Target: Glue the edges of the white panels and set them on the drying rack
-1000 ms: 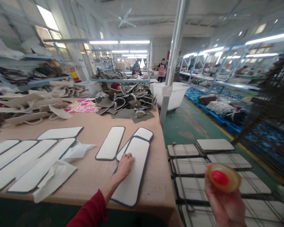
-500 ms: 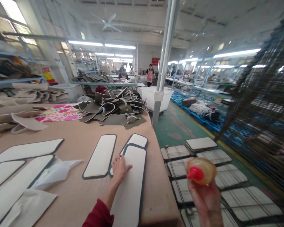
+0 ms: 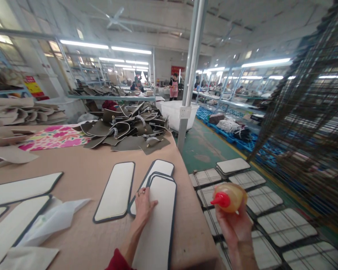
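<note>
My left hand (image 3: 143, 208) is at the left edge of a long white panel (image 3: 160, 225) with dark edging. Its thumb rests on the panel's face and its fingers bend at the edge, tips partly hidden. This panel overlaps other white panels, one of them an angled panel (image 3: 165, 165) showing behind it. Another white panel (image 3: 114, 191) lies flat to the left. Over the floor beyond the table's right edge, my right hand (image 3: 236, 225) is closed around a soft bottle (image 3: 236, 197) of yellowish liquid. The bottle's red nozzle cap points left.
A brown-covered table (image 3: 79, 168) carries more white panels (image 3: 25, 187), crumpled white sheets (image 3: 56, 219) and a heap of dark pieces (image 3: 129, 125). Panels on wire racks (image 3: 287, 225) lie at the right. A metal post (image 3: 187, 93) and white bin (image 3: 171, 112) stand beyond; people are farther back.
The view has turned slightly to the right. My left hand and the upper panel have shifted right across the table, showing a second panel rim. The bottle's nozzle has swung left.
</note>
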`<state>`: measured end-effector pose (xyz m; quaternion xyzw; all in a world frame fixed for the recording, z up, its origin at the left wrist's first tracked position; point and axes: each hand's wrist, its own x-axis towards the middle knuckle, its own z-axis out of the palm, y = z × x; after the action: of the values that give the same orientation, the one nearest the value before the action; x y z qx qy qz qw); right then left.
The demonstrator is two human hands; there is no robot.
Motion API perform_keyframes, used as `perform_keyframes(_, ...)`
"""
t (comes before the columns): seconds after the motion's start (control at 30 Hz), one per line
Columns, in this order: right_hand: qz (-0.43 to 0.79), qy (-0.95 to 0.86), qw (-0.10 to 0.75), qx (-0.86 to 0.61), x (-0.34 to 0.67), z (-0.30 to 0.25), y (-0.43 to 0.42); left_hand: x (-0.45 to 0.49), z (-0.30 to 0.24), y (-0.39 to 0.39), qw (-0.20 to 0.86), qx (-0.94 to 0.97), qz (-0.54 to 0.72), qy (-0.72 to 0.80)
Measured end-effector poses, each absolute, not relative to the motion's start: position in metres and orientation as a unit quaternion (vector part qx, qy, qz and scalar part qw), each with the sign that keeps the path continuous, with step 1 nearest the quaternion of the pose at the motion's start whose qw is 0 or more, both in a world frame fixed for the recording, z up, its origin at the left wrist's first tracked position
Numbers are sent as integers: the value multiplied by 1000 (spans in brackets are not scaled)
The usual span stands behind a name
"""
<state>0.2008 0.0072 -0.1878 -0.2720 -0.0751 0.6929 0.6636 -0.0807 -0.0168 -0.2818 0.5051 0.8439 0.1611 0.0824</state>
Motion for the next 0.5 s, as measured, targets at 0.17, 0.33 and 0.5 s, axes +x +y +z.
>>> perform_keyframes(0.17,682,-85,676,-266,194,-186,6,-66,-273,-14,115,532,160,823)
perform_keyframes(0.33,667,-87,689,-270,201,-177,2,-56,-264,-6,123,511,137,840)
perform_keyframes(0.5,659,-92,698,-265,211,-173,0,-54,-259,-2,110,493,123,854)
